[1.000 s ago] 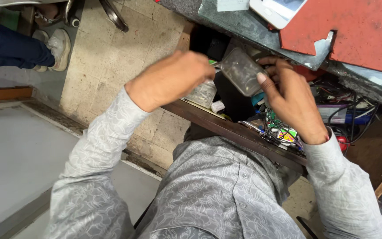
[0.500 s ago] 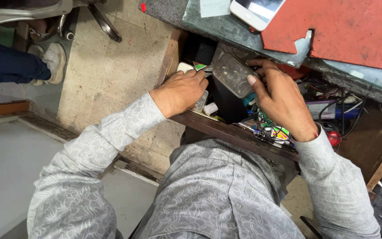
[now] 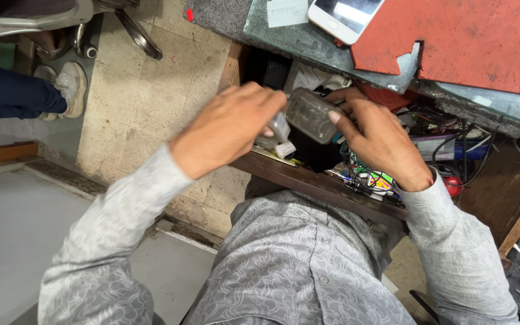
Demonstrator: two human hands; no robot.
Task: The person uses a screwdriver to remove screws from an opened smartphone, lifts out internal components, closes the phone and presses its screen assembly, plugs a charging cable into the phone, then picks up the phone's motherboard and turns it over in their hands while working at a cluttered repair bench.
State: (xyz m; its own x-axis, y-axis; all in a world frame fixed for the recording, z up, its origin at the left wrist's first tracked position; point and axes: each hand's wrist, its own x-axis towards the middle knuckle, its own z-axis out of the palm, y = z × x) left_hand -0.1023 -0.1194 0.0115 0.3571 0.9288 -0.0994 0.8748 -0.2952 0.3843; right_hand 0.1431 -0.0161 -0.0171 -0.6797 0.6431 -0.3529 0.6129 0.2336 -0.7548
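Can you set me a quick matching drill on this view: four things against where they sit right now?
Things:
1. clear plastic box
2. white phone
3. red board
4. shoe

Places:
A. on the floor, upper left
B. held in the right hand above the open drawer
C. on the desk top, right of the phone
D. on the desk top, at the picture's upper edge

Pairs: 1-B, 2-D, 3-C, 4-A

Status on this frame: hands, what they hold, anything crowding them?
Right hand grips clear box over the open drawer. Left hand beside it, on a small white part. Wires and clutter fill the drawer beneath.
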